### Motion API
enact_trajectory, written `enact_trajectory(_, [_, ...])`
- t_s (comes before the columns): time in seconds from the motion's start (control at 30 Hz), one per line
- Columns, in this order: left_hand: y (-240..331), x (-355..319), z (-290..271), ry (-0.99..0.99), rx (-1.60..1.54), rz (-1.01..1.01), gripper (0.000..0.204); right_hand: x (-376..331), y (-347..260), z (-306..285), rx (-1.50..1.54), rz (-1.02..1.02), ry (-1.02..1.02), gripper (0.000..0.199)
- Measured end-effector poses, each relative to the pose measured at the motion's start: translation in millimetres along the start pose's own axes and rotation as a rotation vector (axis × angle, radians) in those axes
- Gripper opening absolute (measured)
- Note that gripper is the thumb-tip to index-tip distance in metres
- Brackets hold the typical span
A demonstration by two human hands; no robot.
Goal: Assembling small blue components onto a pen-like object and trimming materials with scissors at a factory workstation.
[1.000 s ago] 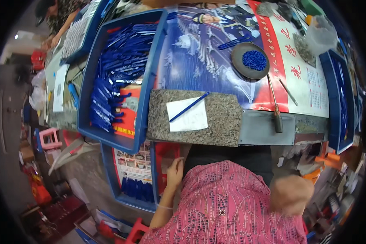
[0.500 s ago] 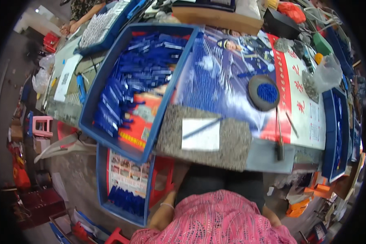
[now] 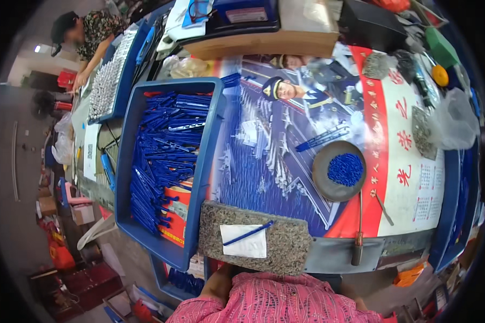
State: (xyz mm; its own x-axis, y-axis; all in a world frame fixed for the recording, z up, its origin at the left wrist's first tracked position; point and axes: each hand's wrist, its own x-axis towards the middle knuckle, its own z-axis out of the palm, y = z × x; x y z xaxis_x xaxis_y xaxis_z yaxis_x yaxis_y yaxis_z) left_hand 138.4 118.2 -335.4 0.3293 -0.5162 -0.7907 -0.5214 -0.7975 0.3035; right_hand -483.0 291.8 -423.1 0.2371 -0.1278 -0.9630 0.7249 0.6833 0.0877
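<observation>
Neither of my hands shows. Only my left forearm point(image 3: 221, 284) rises from the pink patterned garment point(image 3: 285, 304) and disappears under the table edge; my right arm is hidden. Just above it a grey speckled stone slab point(image 3: 291, 245) lies at the table's front edge. On the slab sits a white paper slip point(image 3: 245, 246) with a blue pen point(image 3: 249, 233) lying across it. To the left stands a large blue tray point(image 3: 125, 161) piled with blue pen parts point(image 3: 164, 156). A round dark dish point(image 3: 323, 183) of small blue pieces point(image 3: 345, 169) is to the right.
A metal tool point(image 3: 357, 245) lies upright right of the slab on a printed poster point(image 3: 264, 161). Another blue tray point(image 3: 170, 280) sits below the table. At the far left, another person point(image 3: 89, 35) works over a tray of pale parts point(image 3: 108, 81). Boxes and bags line the back.
The view has swung toward the table and far side. My left hand, which rested by my lap below the slab, has gone out of sight; my right arm too.
</observation>
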Motion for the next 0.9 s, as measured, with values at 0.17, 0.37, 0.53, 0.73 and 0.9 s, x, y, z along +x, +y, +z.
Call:
enact_trajectory(0.17, [67.4, -26.9, -15.8, 0.011, 0.016, 0.000, 0.042, 25.8, -18.3, 223.4, -0.359, -0.228, 0.029, 0.044])
enact_trajectory(0.37, [97.7, -36.2, -15.8, -0.050, -0.699, 0.100, 0.049, -22.3, -23.9, 158.2, -0.775, -0.507, 0.130, 0.048])
enact_trajectory(0.53, [120.5, -77.4, -35.5, 0.150, 0.180, 0.501, 0.042, -127.6, 0.9, 248.9, -0.881, -0.775, 0.158, 0.054])
enact_trajectory(0.73, [212.0, -249.8, -117.9, 0.301, -0.147, 1.178, 0.017, -271.3, 35.9, 333.4, -1.428, -1.338, 0.124, 0.036])
enact_trajectory(0.9, [271.0, -236.1, -149.2, 0.548, -0.060, 1.345, 0.017, -339.7, 32.1, 400.6, -1.137, -1.657, 0.035, 0.029])
